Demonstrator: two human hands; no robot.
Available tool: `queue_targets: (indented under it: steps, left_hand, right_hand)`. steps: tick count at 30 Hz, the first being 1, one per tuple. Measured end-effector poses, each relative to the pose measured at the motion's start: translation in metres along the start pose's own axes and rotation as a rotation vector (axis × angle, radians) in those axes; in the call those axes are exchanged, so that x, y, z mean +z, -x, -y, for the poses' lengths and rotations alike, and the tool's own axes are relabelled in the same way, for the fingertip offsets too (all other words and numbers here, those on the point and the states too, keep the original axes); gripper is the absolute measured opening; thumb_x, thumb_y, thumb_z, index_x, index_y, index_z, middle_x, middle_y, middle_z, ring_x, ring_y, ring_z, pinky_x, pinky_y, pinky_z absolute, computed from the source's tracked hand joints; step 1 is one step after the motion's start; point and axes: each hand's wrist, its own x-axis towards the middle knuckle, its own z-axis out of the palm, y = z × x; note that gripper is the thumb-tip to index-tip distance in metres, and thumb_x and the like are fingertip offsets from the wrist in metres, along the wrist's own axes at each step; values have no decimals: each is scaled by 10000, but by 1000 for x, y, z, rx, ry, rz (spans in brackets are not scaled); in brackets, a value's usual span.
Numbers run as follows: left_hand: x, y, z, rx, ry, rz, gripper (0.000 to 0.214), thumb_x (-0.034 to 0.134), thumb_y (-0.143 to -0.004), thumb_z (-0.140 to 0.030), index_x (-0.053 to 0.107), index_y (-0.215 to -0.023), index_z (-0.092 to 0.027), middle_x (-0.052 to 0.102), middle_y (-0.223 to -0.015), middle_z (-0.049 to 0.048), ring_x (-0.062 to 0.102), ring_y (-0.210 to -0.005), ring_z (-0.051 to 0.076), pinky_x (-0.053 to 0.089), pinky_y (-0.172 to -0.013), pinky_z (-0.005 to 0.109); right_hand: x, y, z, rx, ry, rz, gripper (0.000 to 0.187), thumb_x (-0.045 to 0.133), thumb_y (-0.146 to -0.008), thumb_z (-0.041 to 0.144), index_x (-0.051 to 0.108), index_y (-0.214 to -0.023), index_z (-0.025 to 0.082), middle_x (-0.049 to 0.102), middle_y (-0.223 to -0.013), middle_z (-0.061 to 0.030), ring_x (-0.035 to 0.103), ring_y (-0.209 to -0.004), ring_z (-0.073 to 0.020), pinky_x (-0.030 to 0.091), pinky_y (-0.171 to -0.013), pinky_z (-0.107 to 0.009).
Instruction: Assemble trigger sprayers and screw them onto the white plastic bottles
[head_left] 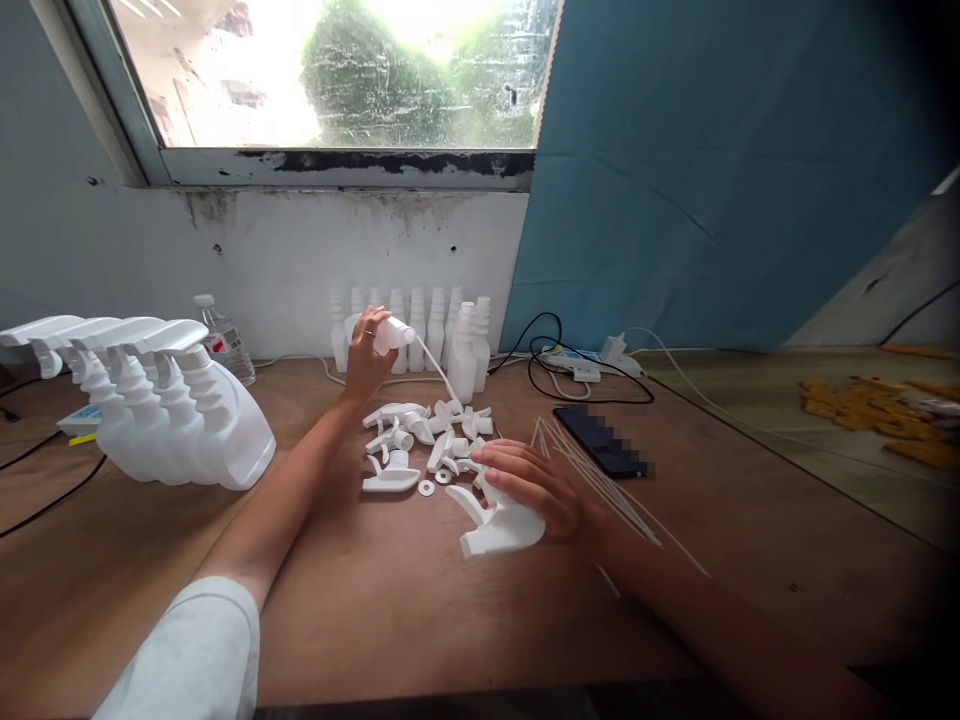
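My left hand (367, 352) is closed around a white spray bottle (393, 334), tilted with its mouth to the right. A thin white tube (435, 368) slants from that mouth down towards the pile of parts; where its lower end goes is hard to make out. Nearer to me, my right hand (532, 487) grips a white trigger sprayer head (504, 528), its trigger and nozzle pointing left. Loose sprayer heads (396, 472) lie heaped between the hands. Small white washers (426, 488) rest at the heap's near edge.
White bottles (465, 350) stand by the wall. At left are bottles fitted with sprayer heads (191, 420) and a clear water bottle (225, 340). Loose white tubes (600, 480) and a dark phone (596, 440) lie right. Behind them are cables and a power strip (589, 362).
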Motion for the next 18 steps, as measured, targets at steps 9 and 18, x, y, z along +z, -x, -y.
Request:
queue_targets:
  steps: [9,18]
  left_hand:
    - [-27,-4,-18,299,0,235,453,616,-800,-203,533,-1244,-203,564,-1343,110,434,-1350,277,359,-1125,491]
    - [-87,-24,-107,198,461,993,491,625,-763,-214,574,-1250,-178,670,-1117,72,636,-972,217,507,-850,311]
  right_hand:
    - [2,-1,9,497,-369,-269,456,678,-858,244,500,-1278,224,638,-1204,-149,623,-1144,-292,552,-889,-469]
    - [-29,-78,-30,902,-496,-332,247,710,-818,398,705,-970,203,703,-1040,-63,662,-973,-242,553,-821,-355]
